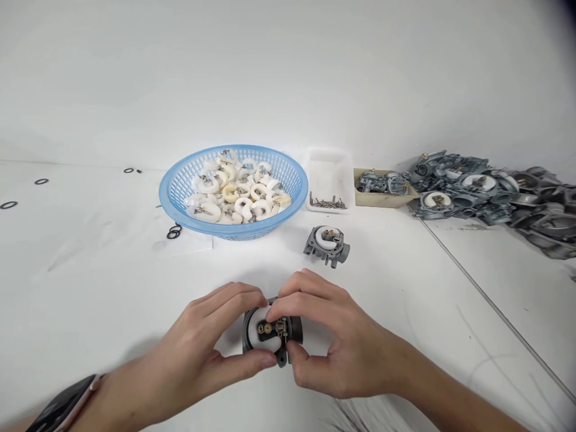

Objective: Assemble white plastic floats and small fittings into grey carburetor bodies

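Head view. Left hand (211, 342) and right hand (333, 336): both closed around one grey carburetor body (270, 333) with a white float, thumbs below and fingers above, held over the table (90, 282) near its front edge, about the middle. Second carburetor body (327, 245): on the table just behind. Blue basket (180, 180) of white floats: toward the back edge. White tray (328, 174) with pins, small box (382, 198), heap of grey castings (495, 192): back right. Black O-rings (173, 232): left of the basket.

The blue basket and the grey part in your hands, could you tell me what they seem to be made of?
Blue basket: looks like moulded plastic, glossy, with slotted lattice walls. Grey part, held by the left hand and right hand: probably cast metal, dull grey, with a white, likely plastic, ring on top.
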Available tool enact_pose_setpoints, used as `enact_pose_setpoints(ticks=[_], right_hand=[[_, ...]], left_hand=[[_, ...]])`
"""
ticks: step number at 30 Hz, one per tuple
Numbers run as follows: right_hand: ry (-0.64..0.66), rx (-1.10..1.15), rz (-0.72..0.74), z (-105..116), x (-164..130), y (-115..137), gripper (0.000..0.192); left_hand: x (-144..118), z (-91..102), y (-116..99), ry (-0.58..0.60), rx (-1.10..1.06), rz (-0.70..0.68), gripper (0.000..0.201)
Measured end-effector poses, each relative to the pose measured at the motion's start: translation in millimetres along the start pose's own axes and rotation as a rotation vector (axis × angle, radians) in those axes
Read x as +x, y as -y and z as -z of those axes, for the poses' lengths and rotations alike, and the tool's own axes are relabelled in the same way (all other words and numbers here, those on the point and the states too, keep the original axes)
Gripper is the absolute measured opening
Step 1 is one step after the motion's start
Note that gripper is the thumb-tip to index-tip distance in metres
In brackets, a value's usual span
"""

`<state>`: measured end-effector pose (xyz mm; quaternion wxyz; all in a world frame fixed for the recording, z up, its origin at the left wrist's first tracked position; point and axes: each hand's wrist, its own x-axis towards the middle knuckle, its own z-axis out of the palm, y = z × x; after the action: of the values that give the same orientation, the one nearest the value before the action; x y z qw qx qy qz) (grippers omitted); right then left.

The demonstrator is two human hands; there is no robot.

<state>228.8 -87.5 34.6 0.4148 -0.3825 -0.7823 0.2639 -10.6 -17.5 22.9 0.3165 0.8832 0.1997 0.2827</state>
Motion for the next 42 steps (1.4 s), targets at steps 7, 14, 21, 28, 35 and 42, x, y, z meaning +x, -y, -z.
enact_pose_setpoints(ticks=[7, 14, 21, 28, 35, 42], right_hand=[[-0.009, -0.013, -0.014, -1.2, -1.1, -0.2, 0.043], [-0.018, -0.008, -0.024, -1.3, -0.9, 0.1, 0.042], [-0.032, -0.014, -0.013, -1.7, -0.1, -1.8, 0.045], [-0.059, -0.029, 0.006, -5.1, -0.6, -2.6, 0.044], [-0.086, -0.054, 0.008, -7.8, -2.0, -3.0, 0.041], [-0.094, -0.058, 0.023, -8.3, -1.6, -4.9, 0.037]], left_hand=[[0.5, -0.1, 0.2, 0.009, -0.011, 0.001, 0.026], [2.2, 1.7, -1.9, 0.053, -0.042, 0.031, 0.023], [1.4, 1.5, -2.0, 0.051, -0.038, 0.03, 0.023], [1.7, 1.1, -1.8, 0.036, -0.035, 0.02, 0.024], [2.3, 2.4, -2.5, 0.043, -0.024, 0.035, 0.024], [2.1, 0.7, -2.8, 0.031, -0.019, 0.02, 0.024]])
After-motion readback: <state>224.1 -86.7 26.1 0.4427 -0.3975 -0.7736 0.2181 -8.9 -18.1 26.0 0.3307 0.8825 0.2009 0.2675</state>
